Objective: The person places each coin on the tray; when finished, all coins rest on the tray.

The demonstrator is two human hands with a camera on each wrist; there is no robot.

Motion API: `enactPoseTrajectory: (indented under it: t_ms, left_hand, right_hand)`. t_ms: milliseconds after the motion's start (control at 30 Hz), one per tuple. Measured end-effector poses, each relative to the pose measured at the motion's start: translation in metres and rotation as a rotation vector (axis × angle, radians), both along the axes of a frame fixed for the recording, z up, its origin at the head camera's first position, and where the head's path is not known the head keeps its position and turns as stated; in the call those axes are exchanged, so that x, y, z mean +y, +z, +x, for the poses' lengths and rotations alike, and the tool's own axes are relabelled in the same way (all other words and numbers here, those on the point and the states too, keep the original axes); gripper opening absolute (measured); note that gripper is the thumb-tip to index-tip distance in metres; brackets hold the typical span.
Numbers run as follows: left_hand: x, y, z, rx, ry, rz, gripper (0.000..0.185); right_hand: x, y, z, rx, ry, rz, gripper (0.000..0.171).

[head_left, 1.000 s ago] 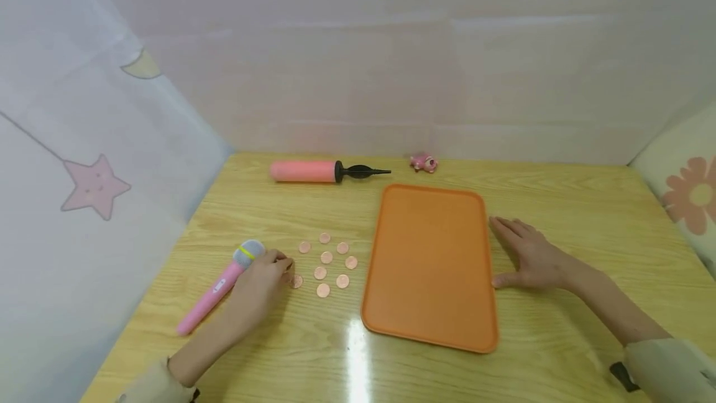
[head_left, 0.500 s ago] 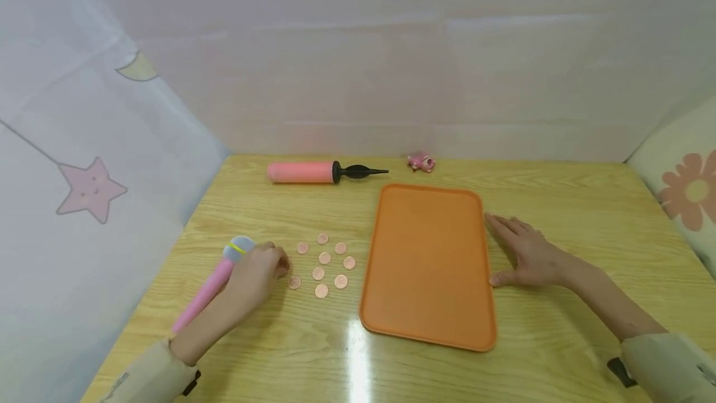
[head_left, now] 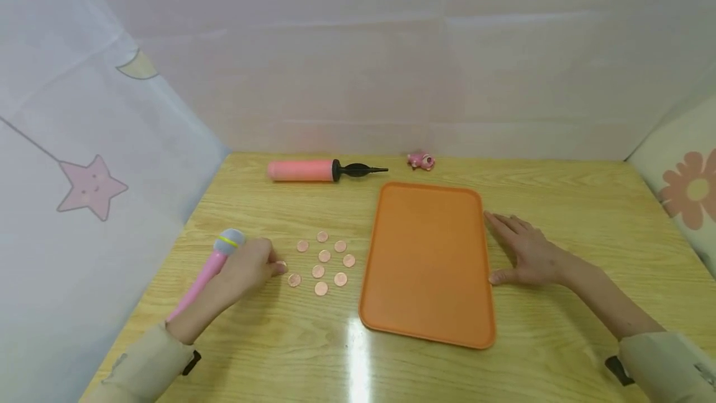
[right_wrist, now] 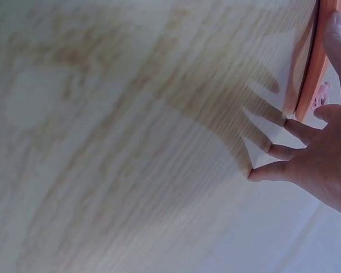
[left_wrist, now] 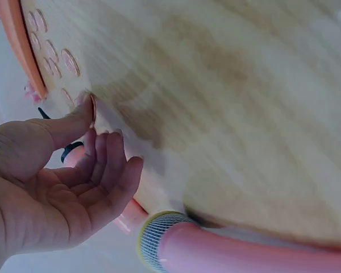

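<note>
A copper coin (left_wrist: pixel 92 109) stands on edge against the wooden table (head_left: pixel 279 341), pinched at the tip of the left hand's thumb, with the other fingers curled loosely beneath it; in the head view this coin (head_left: pixel 281 265) shows just at the fingertips of the left hand (head_left: pixel 246 269), at the near-left edge of a cluster of loose coins. That cluster of coins (head_left: pixel 324 256) lies flat on the table just right of the hand, between it and the orange tray (head_left: pixel 427 266), close to the tray's left rim but apart from it. A pink toy microphone (head_left: pixel 204 273) with a grey mesh head lies on the table just left of the left hand, partly under the wrist. The right hand (head_left: pixel 526 254) rests flat on the table with fingers spread and straight, its thumb and index finger against the tray's right rim, holding nothing. At the far side of the table lie a pink balloon pump (head_left: pixel 321 170) with a black nozzle and, to its right, a small pink toy (head_left: pixel 421 161), both well apart from the hands.
</note>
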State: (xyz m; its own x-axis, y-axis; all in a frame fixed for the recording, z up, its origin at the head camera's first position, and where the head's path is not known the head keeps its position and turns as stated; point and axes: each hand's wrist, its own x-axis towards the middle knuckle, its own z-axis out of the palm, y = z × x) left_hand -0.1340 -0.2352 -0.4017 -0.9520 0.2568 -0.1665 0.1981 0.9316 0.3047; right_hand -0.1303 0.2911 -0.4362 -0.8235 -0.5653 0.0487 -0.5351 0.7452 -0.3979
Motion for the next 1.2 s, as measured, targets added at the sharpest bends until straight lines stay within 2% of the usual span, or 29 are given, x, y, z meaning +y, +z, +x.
enactPoseTrajectory:
  t_ms: [100,200,300,367,433,500,567,633,767,867,1000,1200]
  left_hand:
    - [0.012,0.012,-0.011,0.016,-0.038,-0.027,0.019]
    - [0.041,0.031,-0.027,0.064,-0.092,-0.082,0.021]
    - [0.085,0.045,-0.054,0.132,-0.15,-0.061,0.019]
    - [0.114,0.05,-0.074,0.15,-0.192,-0.013,0.017]
    - [0.14,0.049,-0.094,0.148,-0.243,0.042,0.016]
    - [0.161,0.044,-0.111,0.112,-0.269,0.087,0.015]
    - [0.175,0.034,-0.125,0.071,-0.271,0.123,0.016]
    - [0.182,0.024,-0.136,0.044,-0.245,0.132,0.021]
    - [0.184,0.006,-0.147,0.043,-0.179,0.129,0.027]
    - [0.181,-0.005,-0.151,0.051,-0.165,0.137,0.023]
    - [0.175,-0.014,-0.151,0.04,-0.159,0.127,0.02]
    - [0.167,-0.02,-0.149,0.034,-0.107,0.093,0.024]
  right_hand:
    - [-0.001,0.002,-0.001,0.014,0.005,0.006,0.117]
    - [-0.002,0.002,0.0,0.006,0.003,0.005,0.121]
    - [-0.001,0.002,-0.001,-0.016,-0.007,-0.002,0.123]
    - [-0.002,0.0,-0.004,-0.024,-0.009,-0.01,0.123]
    - [-0.005,-0.001,-0.007,-0.036,-0.011,-0.021,0.124]
    - [-0.009,-0.003,-0.011,-0.059,-0.016,-0.024,0.124]
    - [-0.014,-0.004,-0.016,-0.085,-0.02,-0.025,0.124]
    - [-0.02,-0.005,-0.021,-0.101,-0.018,-0.021,0.124]
    - [-0.027,-0.007,-0.027,-0.09,-0.008,-0.013,0.125]
    - [-0.029,-0.007,-0.026,-0.064,-0.008,-0.007,0.125]
    - [-0.03,-0.007,-0.026,-0.044,-0.005,0.002,0.124]
    - [-0.032,-0.005,-0.03,-0.048,0.029,0.0,0.123]
